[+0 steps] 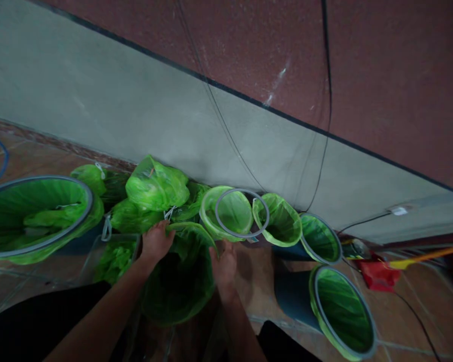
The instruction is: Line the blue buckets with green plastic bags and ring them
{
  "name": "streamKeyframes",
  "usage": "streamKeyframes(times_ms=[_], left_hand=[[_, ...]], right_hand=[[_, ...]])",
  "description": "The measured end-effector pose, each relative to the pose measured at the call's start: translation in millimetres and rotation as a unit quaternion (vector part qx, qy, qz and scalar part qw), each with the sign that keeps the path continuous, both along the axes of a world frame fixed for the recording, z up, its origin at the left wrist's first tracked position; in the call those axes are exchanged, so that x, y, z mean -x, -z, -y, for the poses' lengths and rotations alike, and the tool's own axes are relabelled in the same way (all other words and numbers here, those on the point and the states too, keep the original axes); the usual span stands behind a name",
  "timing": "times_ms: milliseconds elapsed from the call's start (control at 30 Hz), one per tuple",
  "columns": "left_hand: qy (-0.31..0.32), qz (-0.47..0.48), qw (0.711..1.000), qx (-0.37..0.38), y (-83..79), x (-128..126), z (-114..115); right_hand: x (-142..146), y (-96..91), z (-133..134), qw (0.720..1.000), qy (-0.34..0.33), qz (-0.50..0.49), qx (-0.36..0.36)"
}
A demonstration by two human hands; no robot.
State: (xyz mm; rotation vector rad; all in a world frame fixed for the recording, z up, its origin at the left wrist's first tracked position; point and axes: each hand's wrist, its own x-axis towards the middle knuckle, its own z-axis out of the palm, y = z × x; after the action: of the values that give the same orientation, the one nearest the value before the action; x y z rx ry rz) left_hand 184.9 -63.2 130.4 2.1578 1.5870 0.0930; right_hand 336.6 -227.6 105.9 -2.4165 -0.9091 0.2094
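Observation:
In front of me stands a bin lined with a green trash bag, its dark inside open towards me. My left hand is closed on the bag's edge at the far left of the rim. On the right side of the rim, my right hand is closed round the bag's edge, its thumb along the inside. This bin's bag carries no grey ring. A loose-looking grey ring rests across two green-lined bins just beyond my right hand.
A large green-lined bin with a grey ring stands left. Tied green bags lie against the wall beside a clear tub of green bags. More ringed bins stand right, near a red dustpan and cables.

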Motion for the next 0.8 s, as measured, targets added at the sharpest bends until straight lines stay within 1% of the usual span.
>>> streamKeyframes(times_ms=[67, 133, 233, 400, 533, 633, 733, 800], left_hand=[[0.021, -0.007, 1.0, -0.006, -1.7, -3, 0], [0.035, -0.015, 0.999, -0.004, -2.2, -3, 0], [0.036, -0.025, 0.999, 0.005, 0.0, 1, -2], [0.021, 0.001, 1.0, 0.009, 3.6, 6, -4], [0.02, -0.015, 1.0, -0.012, 4.0, 7, -6], [0.027, -0.021, 0.998, -0.043, 6.6, 13, -7], [0.065, -0.042, 0.995, -0.055, 7.8, 19, -2], [0.082, -0.053, 0.993, -0.066, 4.9, 18, 4]], right_hand=[[-7, -4.8, -22, 0.999, -0.034, -0.002, 0.001], [-11, -3.7, -38, 0.998, -0.052, -0.02, 0.019], [-14, 3.0, -46, 0.997, -0.048, -0.043, 0.032], [-15, 7.8, -38, 0.998, -0.043, -0.051, -0.001], [-14, 8.2, -32, 0.997, -0.041, -0.05, -0.043], [-13, 10.3, -27, 0.996, -0.078, -0.024, -0.018], [-11, 10.2, -20, 0.99, -0.134, 0.01, 0.033], [-9, 6.6, -18, 0.986, -0.161, 0.025, 0.043]])
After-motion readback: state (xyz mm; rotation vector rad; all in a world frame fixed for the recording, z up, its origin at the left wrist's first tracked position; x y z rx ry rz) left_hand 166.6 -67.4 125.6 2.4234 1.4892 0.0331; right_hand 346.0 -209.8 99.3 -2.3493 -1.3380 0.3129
